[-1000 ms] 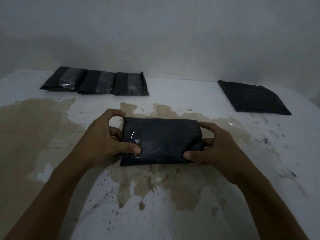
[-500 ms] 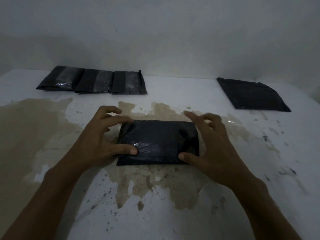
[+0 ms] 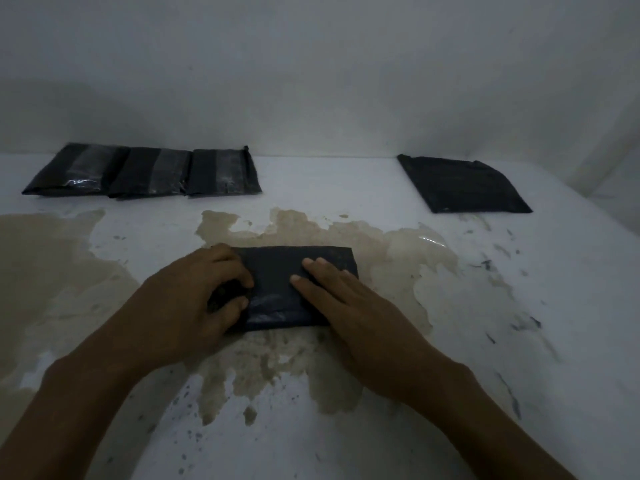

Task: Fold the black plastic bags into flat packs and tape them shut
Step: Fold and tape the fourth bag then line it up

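The folded black bag (image 3: 294, 285) lies mid-desk (image 3: 346, 188); the left hand (image 3: 194, 299) curls round its left end, the right hand (image 3: 346, 299) presses flat; thin, slippery, springy plastic, probably best held at folded edges.

stained white table (image 3: 346, 188) — folded bag (image 3: 277, 289), three taped packs (image 3: 142, 171), flat bag (image 3: 460, 185)

Three taped packs (image 3: 142, 171) far left, unfolded bag (image 3: 464, 185) far right; bare table (image 3: 329, 181) between.

white table (image 3: 346, 188) | brown stain (image 3: 398, 247) at centre | white wall (image 3: 311, 81) behind
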`<action>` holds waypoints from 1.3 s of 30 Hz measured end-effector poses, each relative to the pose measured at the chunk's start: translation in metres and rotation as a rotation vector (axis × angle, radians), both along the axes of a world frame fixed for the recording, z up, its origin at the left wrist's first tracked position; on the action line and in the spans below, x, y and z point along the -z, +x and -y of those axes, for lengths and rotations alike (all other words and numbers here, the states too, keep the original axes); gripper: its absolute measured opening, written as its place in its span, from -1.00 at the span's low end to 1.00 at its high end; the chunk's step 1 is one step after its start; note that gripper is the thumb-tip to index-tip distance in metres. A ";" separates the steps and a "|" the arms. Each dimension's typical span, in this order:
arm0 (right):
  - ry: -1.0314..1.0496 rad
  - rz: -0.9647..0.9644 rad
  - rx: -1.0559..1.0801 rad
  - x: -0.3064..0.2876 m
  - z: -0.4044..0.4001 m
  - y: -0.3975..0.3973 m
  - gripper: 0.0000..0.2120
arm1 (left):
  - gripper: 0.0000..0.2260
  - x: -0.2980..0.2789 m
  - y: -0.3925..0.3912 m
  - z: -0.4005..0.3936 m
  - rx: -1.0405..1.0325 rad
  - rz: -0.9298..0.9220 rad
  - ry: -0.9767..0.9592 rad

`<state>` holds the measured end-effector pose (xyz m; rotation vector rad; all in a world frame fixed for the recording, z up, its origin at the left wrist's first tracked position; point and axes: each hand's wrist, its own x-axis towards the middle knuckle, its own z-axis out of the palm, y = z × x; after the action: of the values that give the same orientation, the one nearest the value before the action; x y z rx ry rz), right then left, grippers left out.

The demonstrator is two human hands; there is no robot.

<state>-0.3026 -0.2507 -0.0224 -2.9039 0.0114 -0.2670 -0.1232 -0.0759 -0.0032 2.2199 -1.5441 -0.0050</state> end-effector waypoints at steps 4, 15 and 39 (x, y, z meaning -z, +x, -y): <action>-0.073 0.023 -0.040 0.009 0.002 0.001 -0.28 | -0.82 -0.005 -0.012 0.011 -0.078 0.210 0.023; -0.035 0.238 0.008 0.010 0.008 -0.007 -0.65 | -0.62 0.009 -0.033 0.017 -0.017 0.038 0.000; 0.057 0.188 0.010 -0.025 0.044 -0.051 -0.87 | -0.82 -0.042 -0.082 0.083 0.001 0.096 -0.091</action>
<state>-0.3534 -0.2946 0.0031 -2.8110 0.0028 -0.5312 -0.2050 -0.1590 0.0392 2.1765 -1.5637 0.1698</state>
